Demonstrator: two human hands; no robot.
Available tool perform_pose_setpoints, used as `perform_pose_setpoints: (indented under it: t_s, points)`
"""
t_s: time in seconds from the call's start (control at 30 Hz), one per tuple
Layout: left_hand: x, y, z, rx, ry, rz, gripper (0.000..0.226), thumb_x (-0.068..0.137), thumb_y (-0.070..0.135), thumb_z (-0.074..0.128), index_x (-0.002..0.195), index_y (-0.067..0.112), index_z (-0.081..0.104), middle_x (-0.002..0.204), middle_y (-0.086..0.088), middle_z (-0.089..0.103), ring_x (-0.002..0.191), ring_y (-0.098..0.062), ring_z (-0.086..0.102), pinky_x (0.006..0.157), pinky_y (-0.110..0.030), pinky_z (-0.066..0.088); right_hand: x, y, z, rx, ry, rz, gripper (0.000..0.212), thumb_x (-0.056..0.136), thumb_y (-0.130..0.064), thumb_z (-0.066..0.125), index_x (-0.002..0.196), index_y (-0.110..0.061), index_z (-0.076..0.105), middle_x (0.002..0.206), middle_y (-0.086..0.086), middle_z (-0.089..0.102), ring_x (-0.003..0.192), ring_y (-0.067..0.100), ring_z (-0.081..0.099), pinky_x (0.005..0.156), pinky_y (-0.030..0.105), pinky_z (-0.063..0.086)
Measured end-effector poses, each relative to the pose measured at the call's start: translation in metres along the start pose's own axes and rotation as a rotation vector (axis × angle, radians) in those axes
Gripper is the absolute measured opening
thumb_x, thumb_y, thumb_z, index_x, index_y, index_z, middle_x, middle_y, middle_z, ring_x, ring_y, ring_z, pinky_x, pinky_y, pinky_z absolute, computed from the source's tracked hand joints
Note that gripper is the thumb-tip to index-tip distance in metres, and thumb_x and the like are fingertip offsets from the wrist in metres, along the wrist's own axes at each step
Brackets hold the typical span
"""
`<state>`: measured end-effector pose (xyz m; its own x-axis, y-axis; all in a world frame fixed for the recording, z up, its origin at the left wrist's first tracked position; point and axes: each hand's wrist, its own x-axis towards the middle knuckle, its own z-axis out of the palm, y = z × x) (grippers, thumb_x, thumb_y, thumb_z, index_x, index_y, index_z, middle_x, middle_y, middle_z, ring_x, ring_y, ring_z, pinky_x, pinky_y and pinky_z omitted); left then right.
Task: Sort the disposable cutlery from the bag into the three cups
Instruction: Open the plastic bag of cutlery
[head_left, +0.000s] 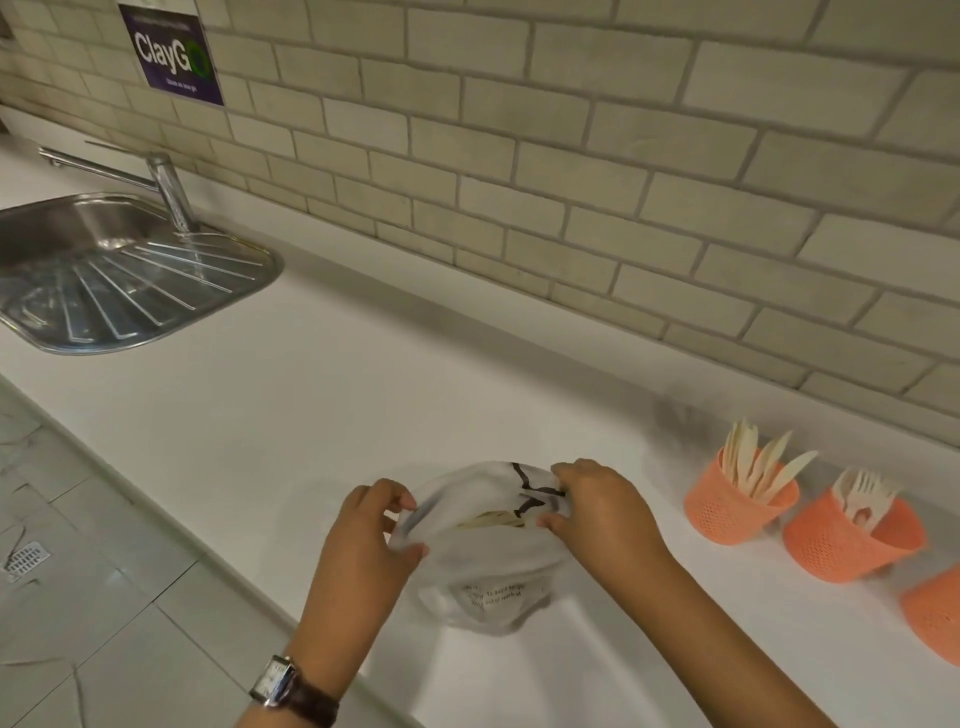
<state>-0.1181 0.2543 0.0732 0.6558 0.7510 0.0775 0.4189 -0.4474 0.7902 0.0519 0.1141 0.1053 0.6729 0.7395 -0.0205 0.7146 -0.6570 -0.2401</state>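
Two hands, both mine, hold the translucent plastic bag (483, 566) over the middle of the white surface (311, 395). My left hand (371, 535) pinches the bag's left edge between thumb and fingers. My right hand (597, 512) grips the upper right edge, with its fingers curled over the film beside a black printed mark. A few pale cutlery pieces (493, 519) show through the film between the two hands, and small black print runs across the lower part of the bag. Whether the bag's lower end touches the surface cannot be told.

To the right, well apart from the bag, three orange mesh cups stand in a row. The farthest cup (737, 512) holds pale knives (763, 467), blades up. The middle cup (847, 545), just beside it, holds pale forks (862, 493), tines up. The nearest cup (935, 618) is cut off by the frame edge, so its contents cannot be seen.

A wristwatch (283, 680) with a dark strap sits on my left wrist. At far left a steel sink (104, 280) with a ribbed drainer and a tap (166, 192) is set into the surface, below a purple sign (171, 52) on the brick-tiled wall.
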Motion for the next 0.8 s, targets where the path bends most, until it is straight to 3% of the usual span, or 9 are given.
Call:
perform_pose_setpoints:
  t_s: [0.13, 0.23, 0.3, 0.37, 0.47, 0.57, 0.7, 0.8]
  points:
    - [0.007, -0.014, 0.004, 0.014, -0.028, -0.095, 0.046, 0.068, 0.002, 0.077, 0.086, 0.035, 0.051, 0.092, 0.009, 0.053, 0.075, -0.003, 0.057, 0.06, -0.01, 0.039, 0.007, 0.006, 0.011, 0.137, -0.037, 0.142, 0.024, 0.091, -0.023, 0.049, 0.073, -0.01, 0.058, 0.067, 0.0, 0.048, 0.065, 0.021, 0.049, 0.048, 0.023, 0.029]
    - [0.017, -0.029, 0.002, 0.125, -0.117, -0.179, 0.028, 0.073, 0.008, 0.076, 0.07, 0.029, 0.058, 0.08, -0.001, 0.063, 0.072, -0.016, 0.062, 0.058, -0.015, 0.038, 0.013, 0.011, 0.002, 0.805, -0.167, 0.363, 0.019, 0.093, -0.011, 0.05, 0.087, -0.005, 0.067, 0.067, 0.008, 0.058, 0.047, 0.018, 0.054, 0.044, 0.023, 0.046]
    - [0.021, -0.032, 0.0, 0.091, -0.176, -0.212, 0.02, 0.078, 0.013, 0.073, 0.065, 0.024, 0.063, 0.069, 0.002, 0.067, 0.067, -0.015, 0.064, 0.056, -0.013, 0.04, 0.015, 0.011, -0.002, 1.144, -0.291, 0.447, 0.016, 0.094, -0.01, 0.051, 0.09, -0.004, 0.066, 0.077, 0.009, 0.063, 0.054, 0.016, 0.059, 0.049, 0.026, 0.053]
    - [0.023, -0.031, -0.005, -0.183, -0.208, -0.307, 0.012, 0.083, 0.013, 0.069, 0.072, 0.017, 0.072, 0.073, -0.002, 0.071, 0.07, -0.016, 0.066, 0.058, -0.011, 0.049, 0.016, 0.014, 0.002, 1.422, -0.375, 0.511, 0.017, 0.095, -0.009, 0.049, 0.092, -0.004, 0.065, 0.08, 0.009, 0.066, 0.059, 0.017, 0.064, 0.054, 0.028, 0.055]
    - [0.027, -0.023, -0.01, -0.937, -0.332, -0.639, 0.02, 0.092, 0.007, 0.053, 0.1, -0.003, 0.068, 0.099, -0.014, 0.073, 0.086, -0.021, 0.07, 0.065, -0.02, 0.059, 0.016, 0.018, 0.009, 1.824, -0.422, 0.667, 0.02, 0.095, -0.003, 0.043, 0.097, 0.001, 0.062, 0.08, 0.014, 0.07, 0.064, 0.023, 0.069, 0.056, 0.03, 0.059]
    - [0.034, -0.013, -0.006, -1.469, -0.324, -0.88, 0.023, 0.096, 0.001, 0.041, 0.099, -0.011, 0.061, 0.091, -0.021, 0.072, 0.079, -0.027, 0.073, 0.067, -0.038, 0.06, 0.018, 0.016, 0.013, 1.971, -0.415, 0.775, 0.023, 0.095, -0.001, 0.039, 0.101, 0.003, 0.06, 0.081, 0.017, 0.071, 0.063, 0.026, 0.071, 0.057, 0.037, 0.058]
    - [0.048, -0.007, -0.007, -1.802, -0.34, -1.061, 0.027, 0.094, -0.001, 0.034, 0.108, -0.013, 0.054, 0.109, -0.025, 0.061, 0.107, -0.032, 0.059, 0.078, -0.05, 0.053, 0.023, 0.012, 0.014, 2.015, -0.444, 0.778, 0.029, 0.086, 0.002, 0.037, 0.094, 0.006, 0.064, 0.088, 0.022, 0.07, 0.068, 0.034, 0.071, 0.06, 0.046, 0.057]
    - [0.051, -0.005, 0.003, -1.972, -0.302, -1.087, 0.031, 0.082, -0.006, 0.034, 0.106, -0.005, 0.053, 0.101, -0.01, 0.06, 0.099, -0.011, 0.054, 0.096, -0.028, 0.049, 0.029, 0.012, 0.017, 1.923, -0.459, 0.791, 0.018, 0.081, -0.02, 0.056, 0.079, -0.004, 0.064, 0.083, 0.016, 0.068, 0.074, 0.032, 0.066, 0.077, 0.039, 0.053]
